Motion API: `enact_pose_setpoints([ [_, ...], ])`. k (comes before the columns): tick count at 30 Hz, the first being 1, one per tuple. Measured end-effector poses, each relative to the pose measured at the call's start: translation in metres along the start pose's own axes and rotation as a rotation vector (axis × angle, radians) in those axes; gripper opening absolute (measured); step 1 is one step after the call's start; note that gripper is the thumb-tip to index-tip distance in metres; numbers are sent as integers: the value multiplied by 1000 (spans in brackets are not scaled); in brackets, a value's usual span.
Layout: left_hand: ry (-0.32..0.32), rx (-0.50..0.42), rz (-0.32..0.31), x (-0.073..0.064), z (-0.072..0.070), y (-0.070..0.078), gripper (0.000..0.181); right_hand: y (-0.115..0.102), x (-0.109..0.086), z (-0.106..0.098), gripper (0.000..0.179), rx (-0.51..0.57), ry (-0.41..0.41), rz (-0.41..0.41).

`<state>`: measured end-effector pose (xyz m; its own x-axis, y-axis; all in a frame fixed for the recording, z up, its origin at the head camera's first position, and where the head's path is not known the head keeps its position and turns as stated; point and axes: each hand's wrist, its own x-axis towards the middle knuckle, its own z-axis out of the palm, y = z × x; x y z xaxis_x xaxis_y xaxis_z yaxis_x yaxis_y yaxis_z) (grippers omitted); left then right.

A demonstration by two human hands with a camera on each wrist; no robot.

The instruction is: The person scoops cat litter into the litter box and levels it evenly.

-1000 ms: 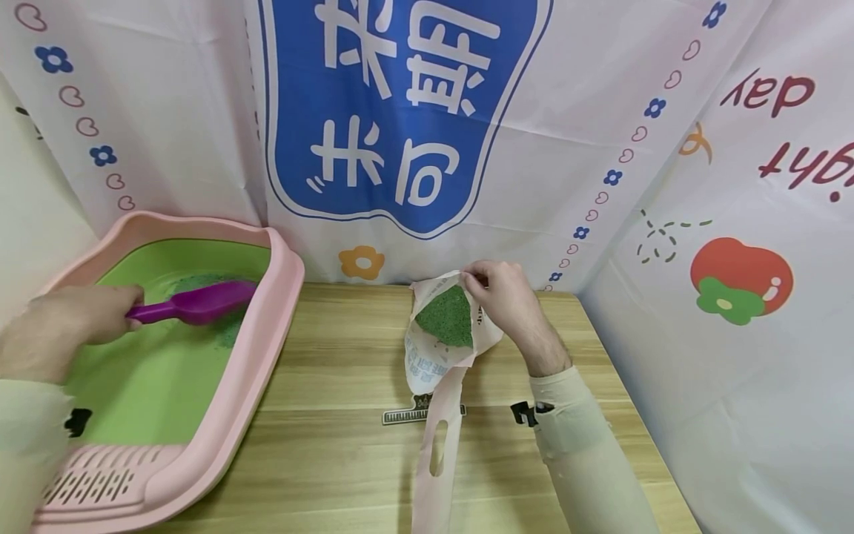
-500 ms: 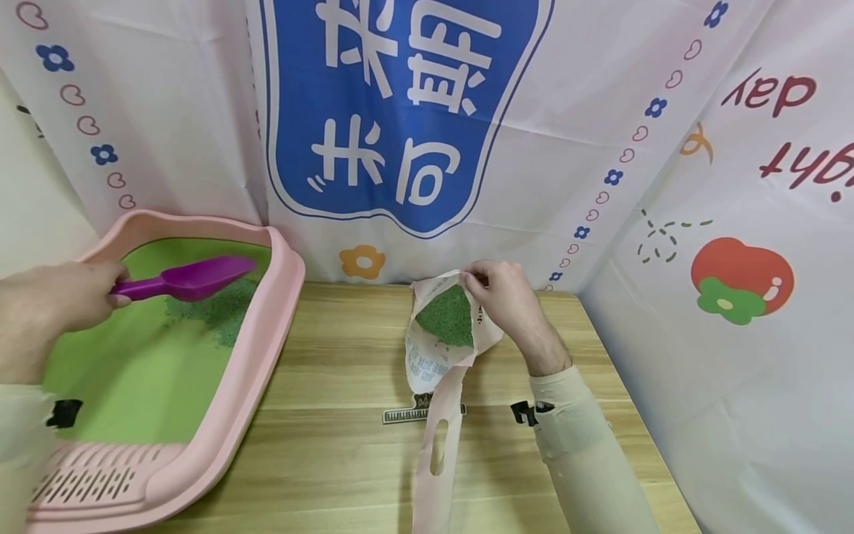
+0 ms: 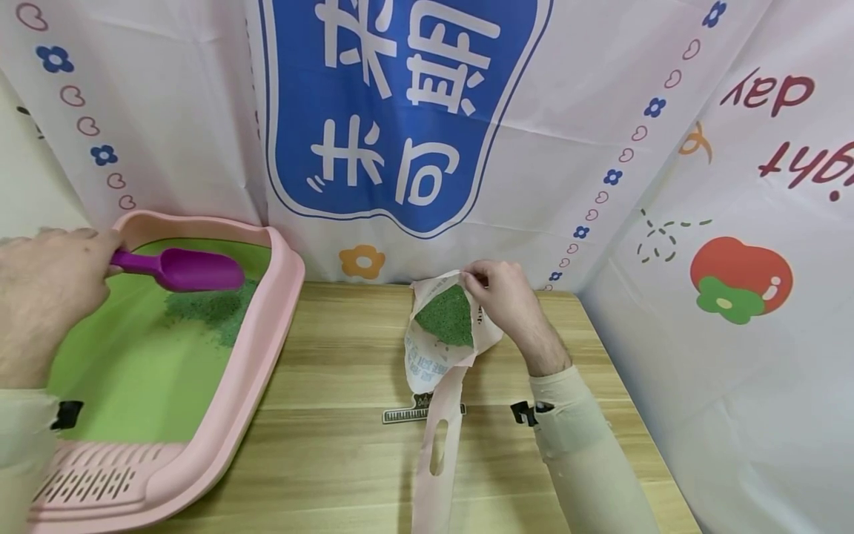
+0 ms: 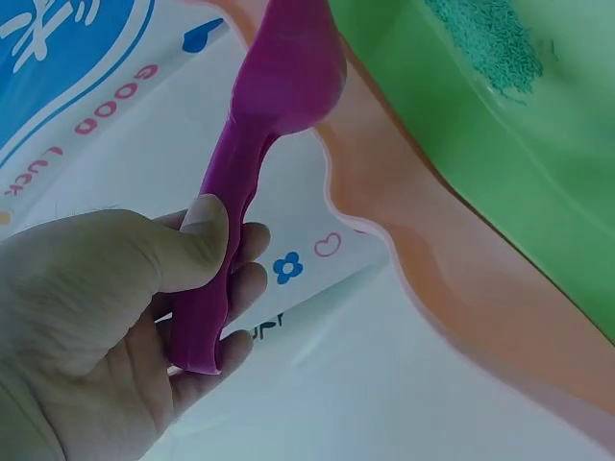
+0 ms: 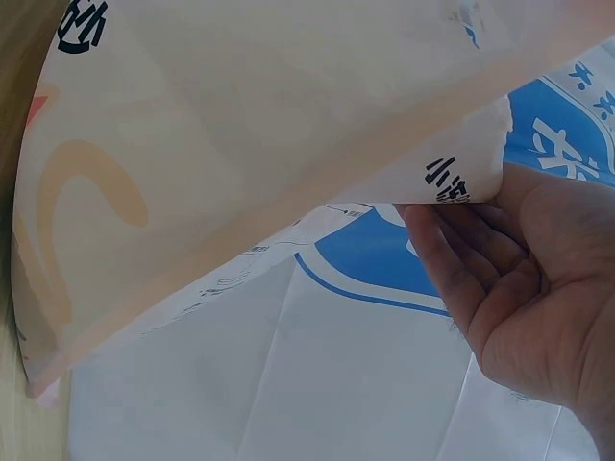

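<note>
My left hand [image 3: 53, 289] grips a purple scoop [image 3: 200, 271] by its handle, thumb along the top and fingers wrapped round it in the left wrist view. The scoop's bowl hangs over the far end of a pink litter box [image 3: 256, 371] with a green floor. Below it, a patch of green cat litter [image 3: 216, 315] lies in the box's far right corner. On the table, an opened bag [image 3: 427, 360] shows more green litter [image 3: 447, 315] inside. My right hand [image 3: 510, 308] pinches the bag's top edge, thumb and fingertips at the rim in the right wrist view [image 5: 538, 279].
A black-and-white clip [image 3: 403, 415] patterned like piano keys lies in front of the bag, partly under a pale strip [image 3: 434, 460] with a slot. A slotted step [image 3: 100, 471] forms the box's near end. Printed cloth [image 3: 567, 111] hangs behind the wooden table [image 3: 333, 460].
My left hand has risen and moved left, taking the scoop up from the litter and turning its bowl. More of the litter patch shows. The right hand and bag have stayed put.
</note>
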<state>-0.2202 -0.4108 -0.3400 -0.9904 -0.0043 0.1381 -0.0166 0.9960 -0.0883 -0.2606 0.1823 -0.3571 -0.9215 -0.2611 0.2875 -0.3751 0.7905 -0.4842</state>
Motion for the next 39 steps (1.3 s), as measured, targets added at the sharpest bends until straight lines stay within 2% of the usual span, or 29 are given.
enact_pose_setpoints([
  [6,-3,6,-12,0,-5,7,38,0,0,0,23,1,10,-8],
  [10,12,14,-5,-1,-10,12,39,1,0,0,23,-3,14,-14],
  [18,87,11,20,-4,-31,27,33,0,0,0,24,-1,7,-4],
  [23,145,11,30,-3,-43,34,37,0,0,0,24,0,4,0],
  [29,168,-19,34,-6,-60,49,28,0,0,0,24,5,2,-1],
  [36,170,-13,104,0,-68,66,20,0,0,0,25,4,2,1],
  [39,175,-15,127,3,-67,75,28,0,0,0,25,2,1,1],
])
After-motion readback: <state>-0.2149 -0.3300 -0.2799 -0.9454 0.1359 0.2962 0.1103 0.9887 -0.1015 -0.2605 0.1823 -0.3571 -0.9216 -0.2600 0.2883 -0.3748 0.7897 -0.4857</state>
